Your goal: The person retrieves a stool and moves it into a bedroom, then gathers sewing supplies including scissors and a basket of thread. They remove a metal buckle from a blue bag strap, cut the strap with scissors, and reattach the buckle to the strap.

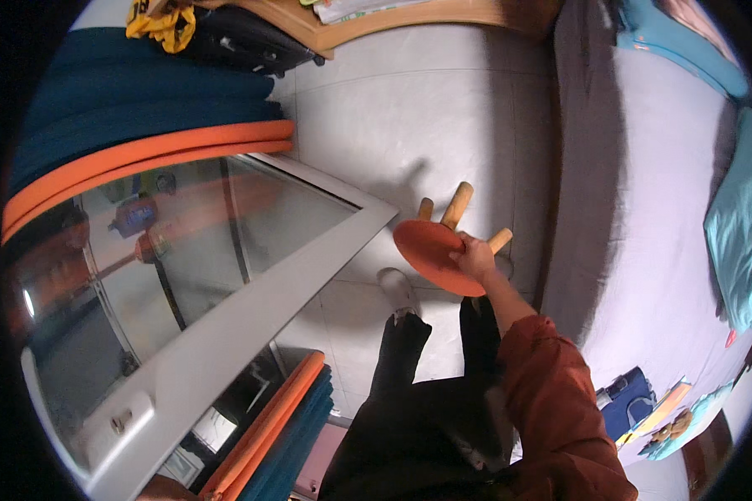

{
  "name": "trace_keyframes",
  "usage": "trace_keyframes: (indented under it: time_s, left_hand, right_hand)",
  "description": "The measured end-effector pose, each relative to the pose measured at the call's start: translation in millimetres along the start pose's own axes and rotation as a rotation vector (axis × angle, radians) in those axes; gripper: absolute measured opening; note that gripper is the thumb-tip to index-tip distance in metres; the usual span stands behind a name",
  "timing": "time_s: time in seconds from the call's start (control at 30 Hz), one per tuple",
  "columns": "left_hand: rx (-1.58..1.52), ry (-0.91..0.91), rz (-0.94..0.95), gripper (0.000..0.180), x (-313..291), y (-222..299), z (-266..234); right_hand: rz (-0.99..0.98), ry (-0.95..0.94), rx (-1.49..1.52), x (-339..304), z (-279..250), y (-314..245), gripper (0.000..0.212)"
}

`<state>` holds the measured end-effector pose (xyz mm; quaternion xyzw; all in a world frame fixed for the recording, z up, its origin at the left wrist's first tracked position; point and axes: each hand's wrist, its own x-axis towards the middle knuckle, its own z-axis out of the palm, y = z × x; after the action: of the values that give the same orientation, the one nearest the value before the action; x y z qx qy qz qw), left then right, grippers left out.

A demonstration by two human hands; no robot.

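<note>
My right hand (475,257) is closed on the rim of a small stool (430,250), its fingers lying over the round orange-red seat. The stool is tilted, and its light wooden legs point away from me toward the far side. It hangs in front of my feet, above the pale tiled floor (359,117); whether any leg touches the floor I cannot tell. My left hand does not show; a reddish-brown patch at the lower left edge is too dim to make out.
A white-framed glass door (251,313) slants across the left. Orange and dark teal curtains (167,154) hang beside it. A bed with a grey sheet (643,192) lines the right, holding teal clothes (739,225) and a blue bag (627,405). A black suitcase (242,42) stands at the far left.
</note>
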<state>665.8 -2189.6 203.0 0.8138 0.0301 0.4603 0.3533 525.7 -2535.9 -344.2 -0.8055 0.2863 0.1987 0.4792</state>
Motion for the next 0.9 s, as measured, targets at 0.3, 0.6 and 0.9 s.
trace_keyframes:
  time_s: [0.3, 0.6, 0.9]
  left_hand:
    - [0.356, -0.134, 0.048, 0.035, -8, -41, -26]
    - [0.46, -0.085, -0.13, 0.032, -8, -55, -78]
    - [0.487, -0.128, -0.367, 0.029, 5, -97, -54]
  right_hand:
    - [0.164, 0.278, -0.058, 122, 11, 38, 0.033]
    - [-0.107, -0.012, -0.257, -35, -44, 63, 0.022]
    - [-0.06, -0.121, -0.375, -155, -123, -25, 0.024]
